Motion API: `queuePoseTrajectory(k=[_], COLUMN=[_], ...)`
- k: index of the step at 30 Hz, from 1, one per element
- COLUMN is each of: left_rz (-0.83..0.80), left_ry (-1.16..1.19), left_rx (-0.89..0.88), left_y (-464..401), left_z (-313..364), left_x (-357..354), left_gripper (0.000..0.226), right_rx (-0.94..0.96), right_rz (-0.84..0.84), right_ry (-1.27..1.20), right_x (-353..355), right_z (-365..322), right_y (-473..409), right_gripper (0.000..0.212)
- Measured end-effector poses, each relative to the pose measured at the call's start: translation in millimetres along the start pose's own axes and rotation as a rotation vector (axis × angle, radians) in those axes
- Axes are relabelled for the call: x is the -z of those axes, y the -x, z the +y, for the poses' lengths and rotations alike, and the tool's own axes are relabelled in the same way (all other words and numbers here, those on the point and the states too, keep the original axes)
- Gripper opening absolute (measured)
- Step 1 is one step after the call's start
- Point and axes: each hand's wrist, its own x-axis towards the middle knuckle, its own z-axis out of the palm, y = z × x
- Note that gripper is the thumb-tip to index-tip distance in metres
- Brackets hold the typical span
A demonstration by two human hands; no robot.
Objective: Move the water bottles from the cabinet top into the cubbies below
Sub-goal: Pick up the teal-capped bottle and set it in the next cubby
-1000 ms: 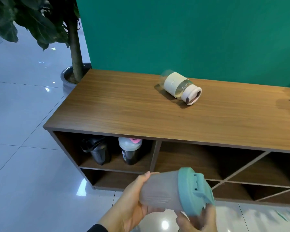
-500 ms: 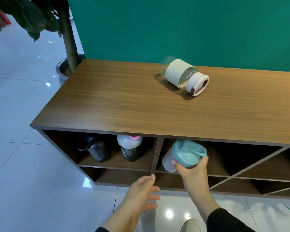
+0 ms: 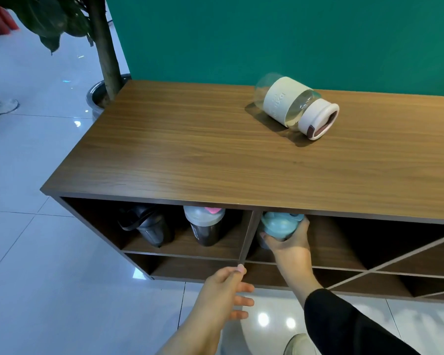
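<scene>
Teal-lidded bottle (image 3: pixel 280 225) stands in the upper cubby just right of the divider, right hand (image 3: pixel 289 243) clasped around its lid. Left hand (image 3: pixel 224 290) hangs empty, fingers loosely spread (touching nothing). One clear bottle (image 3: pixel 296 107) lies on its side on the cabinet top (image 3: pixel 190 149).

A person's right hand (image 3: pixel 290 242) grips a teal-lidded bottle (image 3: pixel 280 225) inside a cubby just right of the divider under the wooden cabinet top (image 3: pixel 190 149), the empty left hand (image 3: pixel 223 290) hovers below, and a clear bottle (image 3: pixel 296 107) lies sideways near the top's back edge.
</scene>
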Motion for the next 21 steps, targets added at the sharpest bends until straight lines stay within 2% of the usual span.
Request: queuePoseTrajectory(k=[3,5,6,7,8,9,10,12,13,15,17,19,21], left_rz=[0.000,0.009,0.008,0.004,0.002,0.002,0.007,0.037,0.051,0.074,0.107,0.125,0.124], left_ry=[-0.008,-0.020,-0.017,-0.009,0.001,0.006,0.008,0.014,0.014,0.027,0.038,0.054,0.069], left_rx=[0.003,0.009,0.010,0.007,-0.001,-0.009,-0.020,-0.050,-0.067,-0.091,-0.108,-0.116,-0.103], left_y=[0.2,0.3,0.2,0.0,0.7,1.4,2.3,4.3,4.5,5.8,6.4,8.1,10.2], left_z=[0.7,1.0,0.6,0.7,0.9,1.4,2.2,3.8,3.5,3.3,3.3,4.7,6.4], left_x=[0.0,2.0,3.6,4.9,5.8,6.3,6.3,5.8,5.6,7.1,11.1,15.2,17.0], left_gripper=[0.026,0.024,0.024,0.025,0.025,0.025,0.025,0.022,0.021,0.021,0.022,0.022,0.022], right_rx=[-0.022,-0.101,-0.168,-0.233,-0.273,-0.286,-0.268,-0.094,0.038,0.299,0.497,0.605,0.617], right_rz=[0.001,-0.005,-0.015,-0.048,-0.121,-0.246,-0.398,-0.659,-0.715,-0.650,-0.396,-0.087,0.089], right_ry=[0.011,0.049,0.083,0.143,0.242,0.382,0.511,0.648,0.639,0.563,0.352,0.160,0.108], right_x=[0.2,4.3,6.2,8.4,10.4,11.0,12.0,21.8,30.1,51.8,78.2,93.5,98.2], right_z=[-0.2,4.6,8.2,10.9,13.0,7.3,-2.6,-24.2,-42.2,-86.8,-129.6,-169.4,-199.5], right_y=[7.9,22.8,34.0,47.4,61.8,77.6,92.7,116.7,125.5,130.5,128.7,104.2,57.5], right_gripper=[0.095,0.106,0.101,0.085,0.062,0.037,0.023,0.025,0.031,0.036,0.034,0.029,0.010])
